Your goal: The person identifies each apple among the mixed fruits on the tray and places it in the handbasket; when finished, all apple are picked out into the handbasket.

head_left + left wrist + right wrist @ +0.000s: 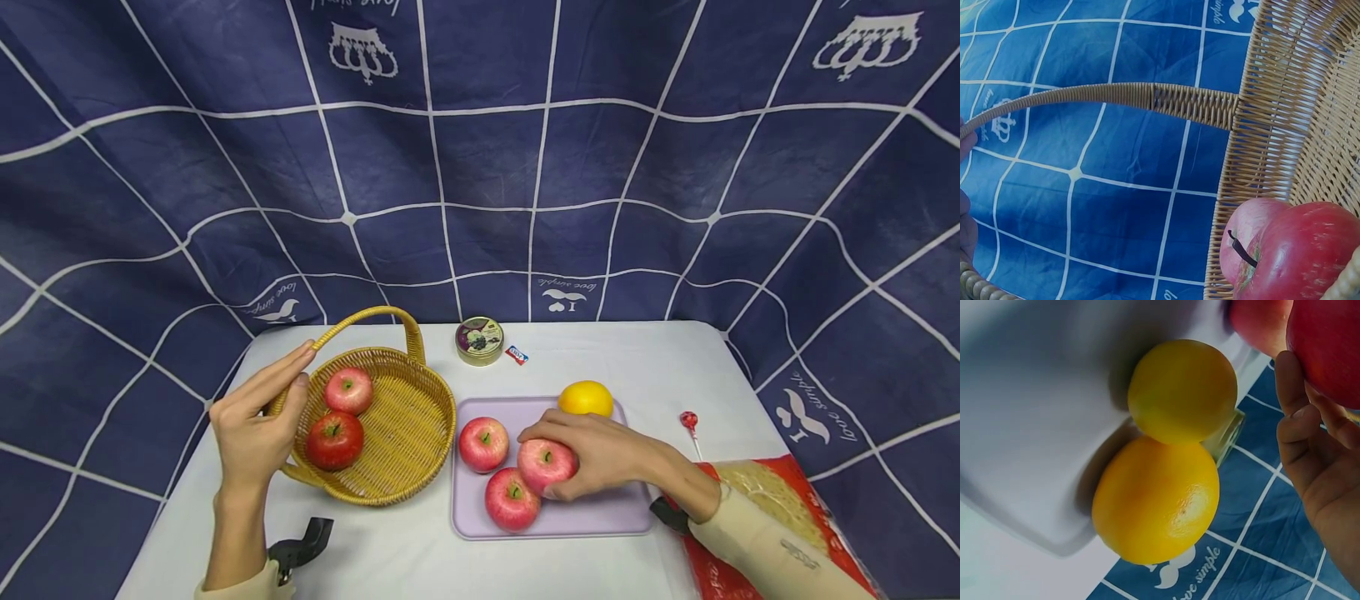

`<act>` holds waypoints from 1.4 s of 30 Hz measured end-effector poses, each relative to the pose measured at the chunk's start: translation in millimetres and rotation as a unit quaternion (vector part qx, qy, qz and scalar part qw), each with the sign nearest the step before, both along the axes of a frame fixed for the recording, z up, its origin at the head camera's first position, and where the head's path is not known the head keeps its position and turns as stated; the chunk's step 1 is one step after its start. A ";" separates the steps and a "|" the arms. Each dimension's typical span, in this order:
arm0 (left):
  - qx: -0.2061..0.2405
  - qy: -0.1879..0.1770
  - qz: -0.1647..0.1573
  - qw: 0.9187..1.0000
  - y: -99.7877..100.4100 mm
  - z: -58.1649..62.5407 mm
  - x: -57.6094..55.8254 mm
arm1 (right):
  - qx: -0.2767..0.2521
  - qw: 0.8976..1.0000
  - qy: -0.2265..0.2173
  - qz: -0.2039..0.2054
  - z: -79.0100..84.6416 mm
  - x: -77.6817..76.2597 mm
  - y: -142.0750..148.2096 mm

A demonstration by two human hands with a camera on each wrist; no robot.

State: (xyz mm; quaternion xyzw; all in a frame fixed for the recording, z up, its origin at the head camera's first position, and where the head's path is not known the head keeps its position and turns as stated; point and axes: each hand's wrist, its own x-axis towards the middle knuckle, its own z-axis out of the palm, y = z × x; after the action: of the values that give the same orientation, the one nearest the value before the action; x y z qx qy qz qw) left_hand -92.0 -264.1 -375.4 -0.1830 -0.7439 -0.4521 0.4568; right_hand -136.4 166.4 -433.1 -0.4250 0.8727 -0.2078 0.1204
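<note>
My left hand (255, 425) holds the raised handle (1104, 94) of a round wicker basket (397, 433), fingers over it and thumb below. Inside the basket's left side lie a pink apple (348, 390) and a redder apple (335, 441). My right hand (600, 454) grips a pink-red apple (547, 467) over a lilac tray (585, 523). Two more apples, one to the left (483, 444) and one in front (512, 500), sit on the tray. Two yellow-orange citrus fruits, one nearer (1157, 500) and one behind (1182, 390), show in the right wrist view; the hand hides one in the head view.
A round tin (480, 342) and a small wrapped candy (517, 355) stand at the back of the white table (390, 550). To the right lie a lollipop (690, 423) and a red packet (780, 500), partly under the right forearm. A blue checked cloth (487, 158) hangs behind.
</note>
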 end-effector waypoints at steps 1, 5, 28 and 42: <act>0.000 -0.001 0.000 1.000 0.2 0.2 0.2 | 0.000 1.000 0.000 0.000 0.2 -0.2 -0.9; -0.001 -0.001 0.001 1.000 2.4 2.8 1.8 | 0.000 1.000 -0.002 0.001 1.3 -1.0 -4.6; 0.004 0.007 -0.002 1.000 2.6 2.6 1.1 | -0.027 0.999 0.000 0.042 17.6 -10.4 -32.1; 0.006 0.009 -0.004 1.000 3.0 1.0 -0.6 | -0.017 0.998 -0.004 0.059 22.9 -16.4 -54.1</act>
State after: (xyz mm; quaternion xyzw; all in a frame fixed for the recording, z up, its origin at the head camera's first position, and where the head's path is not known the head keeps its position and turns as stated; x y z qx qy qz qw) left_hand -92.6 -261.2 -374.4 -0.1875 -0.7365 -0.4565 0.4626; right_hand -152.8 112.3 -410.1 -0.4773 0.8417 -0.2172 0.1288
